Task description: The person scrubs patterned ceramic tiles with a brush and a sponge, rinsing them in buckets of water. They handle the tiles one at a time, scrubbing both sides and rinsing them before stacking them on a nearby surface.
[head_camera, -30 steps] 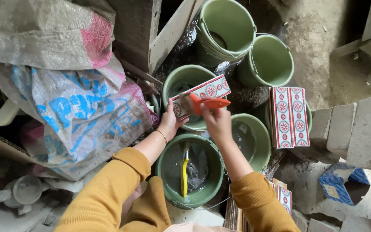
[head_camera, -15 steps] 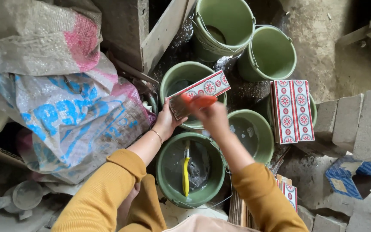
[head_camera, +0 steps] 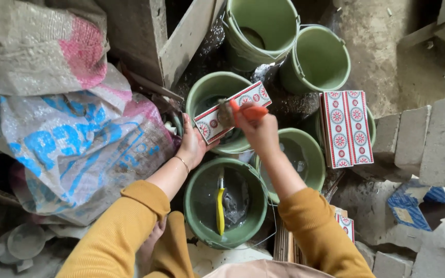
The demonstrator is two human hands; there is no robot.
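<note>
Brush (head_camera: pixel 243 112) bristles against glossy patterned rectangular tile (head_camera: pixel 231 112)

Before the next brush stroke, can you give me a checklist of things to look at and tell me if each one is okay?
1. Left hand holding the patterned tile: ok.
2. Right hand gripping the orange-handled brush: ok.
3. Brush head on the tile: ok.
4. Tile over the green bucket: ok.
5. Tile fully clean: cannot tell.
6. Finished tiles resting flat on another bucket: ok.
</note>
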